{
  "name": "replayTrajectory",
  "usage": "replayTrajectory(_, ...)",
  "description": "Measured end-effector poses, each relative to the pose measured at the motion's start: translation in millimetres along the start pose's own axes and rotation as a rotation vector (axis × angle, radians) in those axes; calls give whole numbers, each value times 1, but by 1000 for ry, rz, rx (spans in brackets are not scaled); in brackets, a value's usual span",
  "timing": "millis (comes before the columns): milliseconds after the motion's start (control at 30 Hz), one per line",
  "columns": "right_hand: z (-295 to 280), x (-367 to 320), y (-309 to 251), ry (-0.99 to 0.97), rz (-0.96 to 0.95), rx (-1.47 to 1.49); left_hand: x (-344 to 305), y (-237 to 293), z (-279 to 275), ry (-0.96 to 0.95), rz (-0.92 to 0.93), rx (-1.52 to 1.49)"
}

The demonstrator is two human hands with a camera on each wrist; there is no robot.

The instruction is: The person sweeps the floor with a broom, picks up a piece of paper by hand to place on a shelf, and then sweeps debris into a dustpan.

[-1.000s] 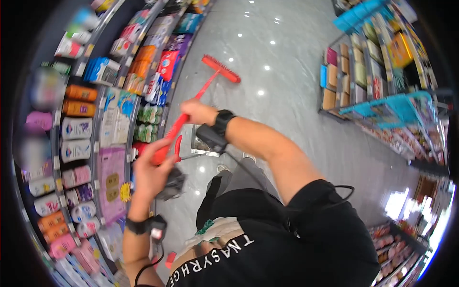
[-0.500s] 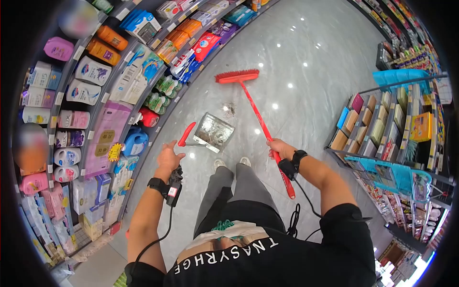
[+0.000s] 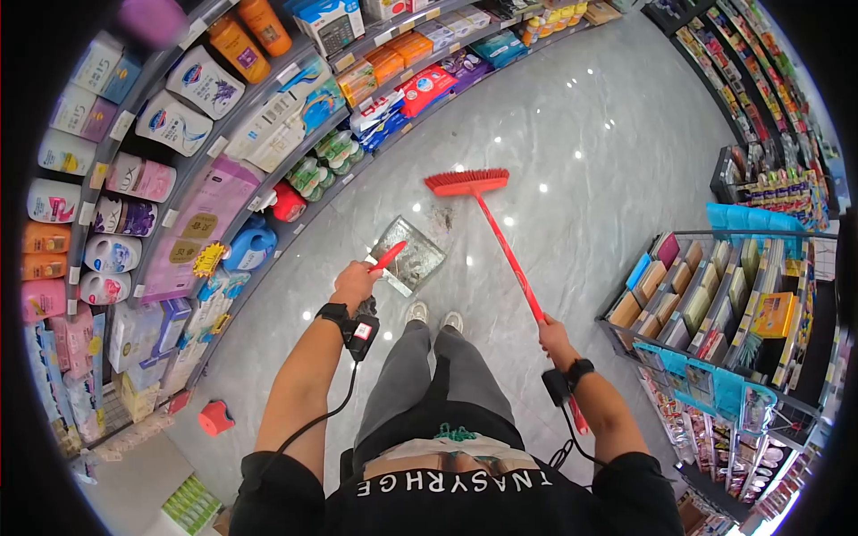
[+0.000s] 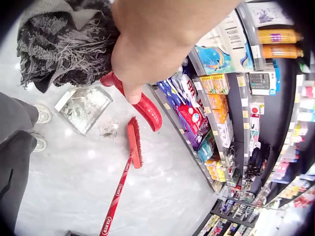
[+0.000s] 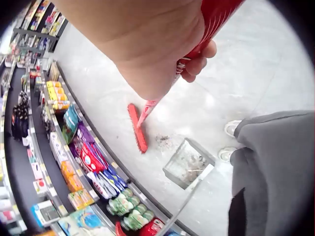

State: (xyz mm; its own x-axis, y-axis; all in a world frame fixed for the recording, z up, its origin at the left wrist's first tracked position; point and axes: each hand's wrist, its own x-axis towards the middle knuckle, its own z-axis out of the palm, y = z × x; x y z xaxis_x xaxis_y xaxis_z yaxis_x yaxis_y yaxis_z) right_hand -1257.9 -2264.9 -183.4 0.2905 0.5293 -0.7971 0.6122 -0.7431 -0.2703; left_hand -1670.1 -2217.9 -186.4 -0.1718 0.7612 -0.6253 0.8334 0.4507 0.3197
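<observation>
My left hand grips the red handle of a metal dustpan, thumb laid along the handle in the left wrist view. The pan rests on the floor in front of my feet, with grey dirt and debris in it. My right hand is curled round the red stick of a broom, whose lower end runs back past the wrist. The broom head lies on the floor beyond the pan, bristles facing away. A small heap of dark dirt sits between broom head and pan.
Shelves of bottles and packets curve along the left. A rack of notebooks with blue trim stands at the right. Behind my left arm, a red object lies on the floor. Cables hang from both wrists.
My left hand went from the red shaft to the dustpan handle and now grips it; the handle has swung right. My right hand has carried the broom to the right, its head turning.
</observation>
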Motion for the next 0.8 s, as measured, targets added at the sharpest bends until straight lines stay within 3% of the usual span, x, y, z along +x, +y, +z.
replayTrajectory(67, -3, -20, -4, 82, 10, -141, 9, -9, 5, -91, 8, -46)
replayTrajectory(100, 4, 3, 25, 170, -157, -225, 8, -10, 5, -101, 32, -3)
replayTrajectory(233, -13, 17, -2, 124, -312, -234, 5, -16, 6, -14, 59, -11)
replayTrajectory(300, -24, -1, -70, -2, -172, -243, 2, -17, 6, 7, 25, 18)
replayTrajectory(367, -16, 33, -96, -35, -285, -291, -1, -16, 1, -25, -15, 34)
replayTrajectory(533, 15, 71, -172, -51, -340, -569, -3, -24, 5, -37, -60, 27)
replayTrajectory(667, 1, 72, -171, -27, -288, -622, 0, -23, 4, -47, -65, -15)
replayTrajectory(800, -42, 73, -119, 35, -320, -651, 7, -20, 3, -77, -45, -26)
